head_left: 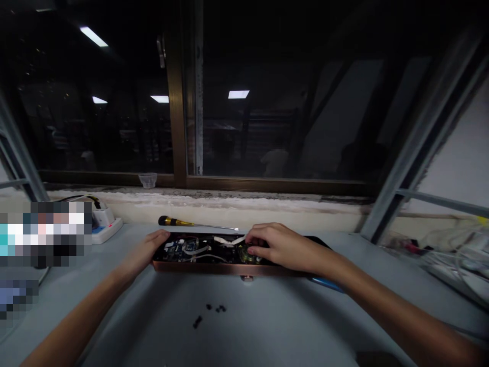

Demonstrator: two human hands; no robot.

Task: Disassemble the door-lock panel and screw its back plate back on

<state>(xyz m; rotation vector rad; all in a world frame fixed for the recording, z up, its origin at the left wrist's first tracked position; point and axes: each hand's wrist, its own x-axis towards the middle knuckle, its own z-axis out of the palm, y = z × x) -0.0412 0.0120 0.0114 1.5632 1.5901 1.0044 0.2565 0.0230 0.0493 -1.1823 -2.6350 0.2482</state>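
Observation:
A long, shallow open casing [198, 267] with a copper-coloured side lies across the table in front of me. Inside its left part sits a blue circuit board [178, 248]; a white cable [229, 241] runs towards the right. My left hand [147, 251] grips the casing's left end, fingers over its far corner. Over the right part, my right hand [277, 245] has its thumb and fingers bent together at a round yellowish component [246, 254]. What exactly they pinch is hidden. Behind the casing lies a screwdriver with a yellow and black handle [174, 221].
Several small black pieces [218, 308], perhaps screws, lie on the grey table [252, 331]. A blue object [326, 284] shows under my right forearm. At left stands a white power strip [107, 230]; tangled cables [464, 265] are at right. A clear cup [147, 179] sits on the window ledge.

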